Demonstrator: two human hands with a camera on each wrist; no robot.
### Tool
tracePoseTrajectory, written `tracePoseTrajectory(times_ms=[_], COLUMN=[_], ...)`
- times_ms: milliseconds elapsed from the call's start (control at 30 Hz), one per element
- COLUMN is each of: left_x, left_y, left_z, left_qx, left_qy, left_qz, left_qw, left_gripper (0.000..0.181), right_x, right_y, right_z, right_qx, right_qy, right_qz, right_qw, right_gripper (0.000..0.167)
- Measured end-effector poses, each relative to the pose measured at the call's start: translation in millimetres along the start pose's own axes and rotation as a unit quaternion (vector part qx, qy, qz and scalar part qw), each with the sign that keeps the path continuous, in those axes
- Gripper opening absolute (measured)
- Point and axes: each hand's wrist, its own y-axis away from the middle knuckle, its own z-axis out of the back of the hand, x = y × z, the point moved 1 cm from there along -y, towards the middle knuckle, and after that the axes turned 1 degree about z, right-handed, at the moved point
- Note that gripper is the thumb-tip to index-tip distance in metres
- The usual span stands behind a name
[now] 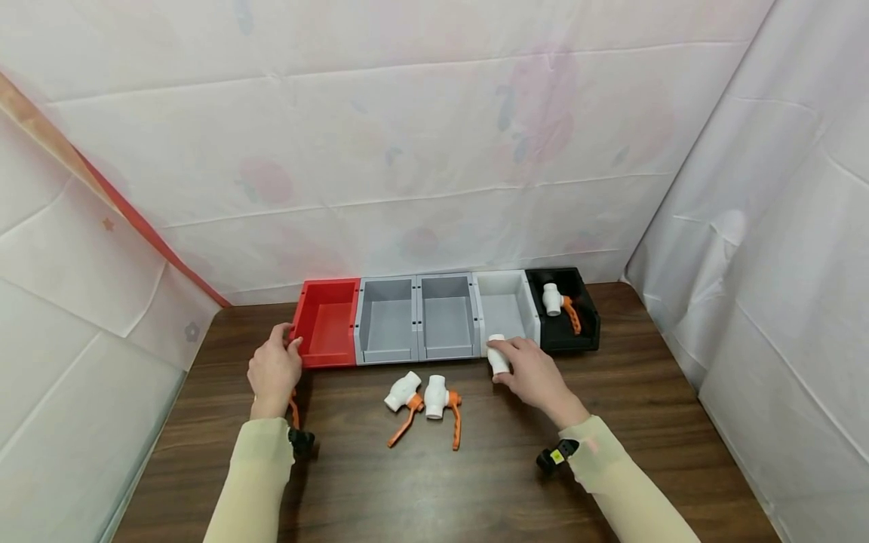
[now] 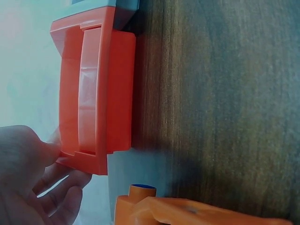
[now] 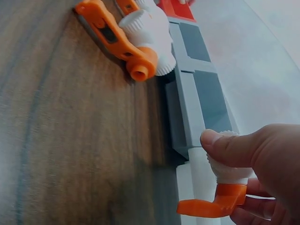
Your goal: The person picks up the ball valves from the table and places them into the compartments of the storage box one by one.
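Note:
My left hand (image 1: 273, 373) is at the left side of the red bin (image 1: 329, 324), and its thumb and fingers pinch the bin's near corner in the left wrist view. My right hand (image 1: 539, 377) grips a white ball valve (image 1: 498, 360) at the front edge of the white bin (image 1: 505, 308). That valve's orange lever (image 3: 201, 208) sticks out below the fingers in the right wrist view. Two more ball valves, one (image 1: 403, 392) beside the other (image 1: 436, 397), lie on the table. Partly hidden by my left wrist is another orange lever (image 1: 295, 411).
Two grey bins, the left one (image 1: 388, 320) and the right one (image 1: 446, 317), stand between the red and white bins. At the row's right end a black bin (image 1: 585, 332) holds a ball valve (image 1: 553, 300). A patterned curtain (image 1: 421, 151) hangs behind the wooden table (image 1: 434, 490).

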Motion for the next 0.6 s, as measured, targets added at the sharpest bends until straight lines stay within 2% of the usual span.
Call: tracePoseTrajectory(times_ms=[300, 600], left_x=[1.9, 1.6], left_y=[1.9, 1.8], left_z=[-2.3, -1.6], left_qx=[-0.007, -0.008], left_qy=[-0.003, 0.004], left_qz=[-0.005, -0.004], left_qw=[1.0, 1.0], left_gripper=[0.04, 0.04], right_x=[-13, -23], right_y=[-10.5, -22.1], right_z=[5, 9], right_qx=[-0.009, -0.006], right_qy=[0.004, -0.001], right_qz=[-0.008, -0.032], right_qw=[0.9999, 0.9995], right_gripper=[0.061, 0.062])
